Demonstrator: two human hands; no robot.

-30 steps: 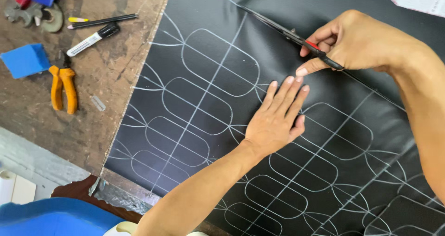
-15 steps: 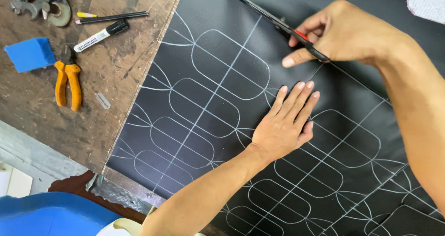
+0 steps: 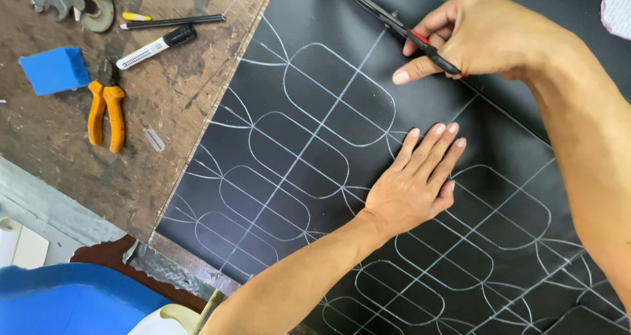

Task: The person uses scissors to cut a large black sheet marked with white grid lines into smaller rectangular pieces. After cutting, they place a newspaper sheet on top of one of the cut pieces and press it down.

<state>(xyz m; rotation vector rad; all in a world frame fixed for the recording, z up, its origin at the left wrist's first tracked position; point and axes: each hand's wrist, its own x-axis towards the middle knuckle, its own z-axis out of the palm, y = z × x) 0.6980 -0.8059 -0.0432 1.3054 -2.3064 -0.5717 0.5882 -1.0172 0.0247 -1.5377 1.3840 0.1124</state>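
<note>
Black leather sheet [image 3: 315, 138], marked with pale rounded outlines, covers the right side of the wooden tabletop [image 3: 177, 131]. On it the left hand [image 3: 414, 184] presses flat, fingers together. Beyond, the right hand [image 3: 486, 39] is closed around scissors [image 3: 394, 26]. Farther left lie orange pliers [image 3: 105, 111] and a marker [image 3: 154, 46].

Scratched wooden workbench [image 3: 190, 105]: black sheet [image 3: 315, 144], orange pliers [image 3: 105, 115], marker [image 3: 154, 46], blue block [image 3: 54, 70].

Soft, even daylight is falling across my bench; my left hand [image 3: 414, 184] is casting only a faint shadow on the black sheet [image 3: 315, 144], which is glinting slightly. Focus is holding sharp throughout.
</note>
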